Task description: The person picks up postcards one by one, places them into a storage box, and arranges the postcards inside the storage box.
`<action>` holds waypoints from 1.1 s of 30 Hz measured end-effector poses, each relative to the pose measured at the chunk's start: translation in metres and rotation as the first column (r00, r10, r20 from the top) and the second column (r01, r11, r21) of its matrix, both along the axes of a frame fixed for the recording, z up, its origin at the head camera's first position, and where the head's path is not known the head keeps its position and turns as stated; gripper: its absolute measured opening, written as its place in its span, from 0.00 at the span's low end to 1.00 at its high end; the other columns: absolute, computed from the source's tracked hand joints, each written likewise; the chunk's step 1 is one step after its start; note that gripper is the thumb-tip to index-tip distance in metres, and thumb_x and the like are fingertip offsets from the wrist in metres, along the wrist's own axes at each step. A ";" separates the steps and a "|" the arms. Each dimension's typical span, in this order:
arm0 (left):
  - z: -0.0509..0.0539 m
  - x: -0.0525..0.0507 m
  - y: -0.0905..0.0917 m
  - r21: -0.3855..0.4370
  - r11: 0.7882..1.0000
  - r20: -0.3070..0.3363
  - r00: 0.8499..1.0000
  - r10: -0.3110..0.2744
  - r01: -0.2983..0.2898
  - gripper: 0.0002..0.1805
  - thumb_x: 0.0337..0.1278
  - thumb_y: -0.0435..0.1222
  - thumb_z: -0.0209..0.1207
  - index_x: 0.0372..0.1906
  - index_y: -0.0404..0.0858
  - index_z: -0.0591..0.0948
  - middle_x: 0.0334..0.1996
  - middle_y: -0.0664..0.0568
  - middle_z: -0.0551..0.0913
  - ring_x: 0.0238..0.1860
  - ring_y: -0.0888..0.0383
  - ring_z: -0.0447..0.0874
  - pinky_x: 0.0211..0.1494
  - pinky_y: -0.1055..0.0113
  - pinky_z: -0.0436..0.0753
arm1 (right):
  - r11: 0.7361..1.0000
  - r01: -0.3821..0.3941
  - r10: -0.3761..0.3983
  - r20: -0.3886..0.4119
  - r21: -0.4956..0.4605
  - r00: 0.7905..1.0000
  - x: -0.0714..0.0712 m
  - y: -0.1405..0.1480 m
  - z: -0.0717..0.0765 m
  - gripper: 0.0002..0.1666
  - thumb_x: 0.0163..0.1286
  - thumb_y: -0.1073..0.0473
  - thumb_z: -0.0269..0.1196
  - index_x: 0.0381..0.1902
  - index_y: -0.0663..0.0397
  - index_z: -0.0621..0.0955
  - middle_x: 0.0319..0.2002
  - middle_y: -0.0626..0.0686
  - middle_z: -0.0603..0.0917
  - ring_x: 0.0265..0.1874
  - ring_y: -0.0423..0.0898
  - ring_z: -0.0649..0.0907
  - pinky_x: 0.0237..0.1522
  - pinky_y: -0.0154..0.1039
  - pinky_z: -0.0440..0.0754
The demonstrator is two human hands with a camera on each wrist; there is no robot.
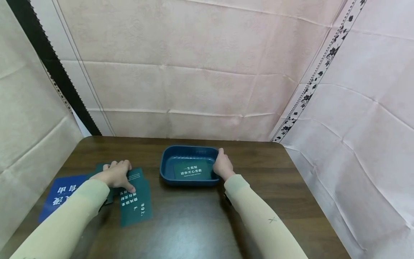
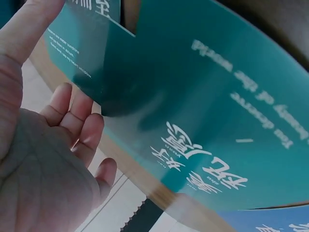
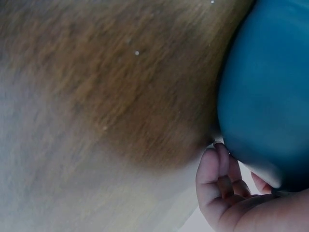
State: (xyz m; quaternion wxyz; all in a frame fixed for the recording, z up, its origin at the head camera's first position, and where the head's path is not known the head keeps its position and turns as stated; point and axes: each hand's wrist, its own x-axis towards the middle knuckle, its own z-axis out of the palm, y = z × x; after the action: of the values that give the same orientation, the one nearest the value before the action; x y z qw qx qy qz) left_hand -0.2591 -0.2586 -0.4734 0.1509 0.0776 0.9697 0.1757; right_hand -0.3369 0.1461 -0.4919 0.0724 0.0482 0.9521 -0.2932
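Note:
On the left of the table, my left hand (image 1: 117, 175) reaches over a loose group of green cards with white writing, its thumb and fingers spread apart. The nearest green card (image 1: 137, 208) lies beneath the thumb. In the left wrist view the loosely bent fingers (image 2: 91, 128) are at the edge of the green cards (image 2: 145, 92). My right hand (image 1: 224, 165) grips the right end of a blue rectangular tray (image 1: 191, 183), with curled fingers against its side in the right wrist view. Inside the tray lies a green card (image 1: 184, 169) with white writing.
A blue card (image 1: 58, 196) with white writing lies at the table's left, partly hidden by my left forearm. The brown wooden table (image 1: 191, 223) ends at a pale cloth (image 1: 194, 93) behind it, with more cloth at both sides.

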 end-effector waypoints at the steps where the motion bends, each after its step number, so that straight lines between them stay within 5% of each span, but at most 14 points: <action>1: 0.000 0.000 0.001 -0.002 1.000 -0.002 1.000 -0.003 0.003 0.50 0.33 0.54 0.81 0.58 0.29 0.72 0.52 0.34 0.77 0.49 0.38 0.66 0.54 0.36 0.60 | 1.000 0.002 -0.002 -0.002 -0.004 1.000 0.000 0.000 0.000 0.41 0.72 0.67 0.60 0.76 0.51 0.54 0.59 0.62 0.78 0.44 0.54 0.81 0.53 0.55 0.83; 7: 0.001 -0.001 0.001 0.016 0.999 0.004 1.000 -0.030 0.030 0.39 0.40 0.52 0.79 0.55 0.33 0.78 0.48 0.39 0.80 0.48 0.40 0.67 0.54 0.38 0.63 | 1.000 0.004 -0.004 -0.012 -0.009 1.000 0.003 -0.002 0.002 0.41 0.72 0.67 0.60 0.76 0.51 0.54 0.60 0.62 0.77 0.46 0.54 0.81 0.54 0.57 0.82; 17: 0.005 -0.004 -0.009 0.199 0.980 0.010 0.999 -0.030 0.028 0.18 0.56 0.43 0.72 0.43 0.36 0.79 0.40 0.47 0.81 0.42 0.48 0.76 0.53 0.36 0.72 | 1.000 0.018 -0.017 0.008 -0.009 1.000 0.000 -0.002 0.000 0.41 0.72 0.66 0.60 0.76 0.50 0.54 0.60 0.61 0.77 0.46 0.54 0.81 0.54 0.57 0.82; 23: 0.004 -0.008 -0.017 0.298 0.955 -0.006 1.000 -0.008 0.009 0.16 0.61 0.40 0.69 0.47 0.34 0.79 0.43 0.45 0.80 0.44 0.47 0.77 0.50 0.49 0.81 | 1.000 0.021 -0.021 0.010 0.000 1.000 0.001 -0.002 0.001 0.41 0.72 0.66 0.61 0.76 0.50 0.54 0.60 0.62 0.77 0.47 0.55 0.81 0.54 0.58 0.81; 33: 0.004 -0.008 -0.024 0.359 0.933 -0.004 1.000 0.019 -0.016 0.17 0.67 0.40 0.64 0.53 0.34 0.78 0.47 0.42 0.79 0.48 0.45 0.76 0.52 0.47 0.81 | 1.000 0.030 -0.030 0.018 -0.009 0.999 0.000 -0.002 0.000 0.42 0.72 0.67 0.61 0.76 0.50 0.54 0.61 0.62 0.76 0.49 0.56 0.81 0.55 0.60 0.80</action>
State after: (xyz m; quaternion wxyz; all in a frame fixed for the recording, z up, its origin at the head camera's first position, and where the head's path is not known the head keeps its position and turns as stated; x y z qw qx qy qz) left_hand -0.2671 -0.2822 -0.4698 0.1290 0.0961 0.9225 0.3509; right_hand -0.3373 0.1438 -0.4921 0.0767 0.0649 0.9492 -0.2981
